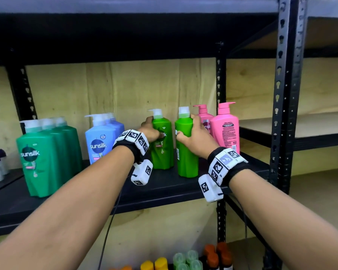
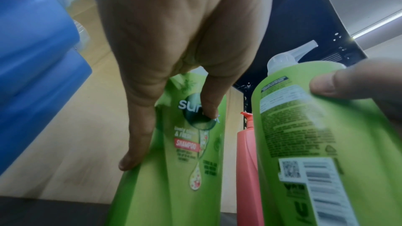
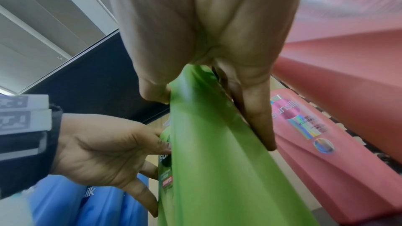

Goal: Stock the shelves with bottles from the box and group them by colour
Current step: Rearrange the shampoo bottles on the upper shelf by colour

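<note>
Overhead, hands (image 1: 171, 133) each clasping a green bottle (image 1: 162, 145); barcode (image 2: 313, 174) wrist-view only.

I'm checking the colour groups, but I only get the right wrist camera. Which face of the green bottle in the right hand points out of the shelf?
Observer: The right hand grips the right light green bottle with its back label and barcode facing outward.
Operator: Are both held bottles set down?
Observer: In the head view both look set on the shelf. The left light green bottle, gripped by the left hand, stands a small gap away.
Operator: Any other greens there?
Observer: Yes, darker green bottles stand at the left end, beyond the blue bottles.
</note>
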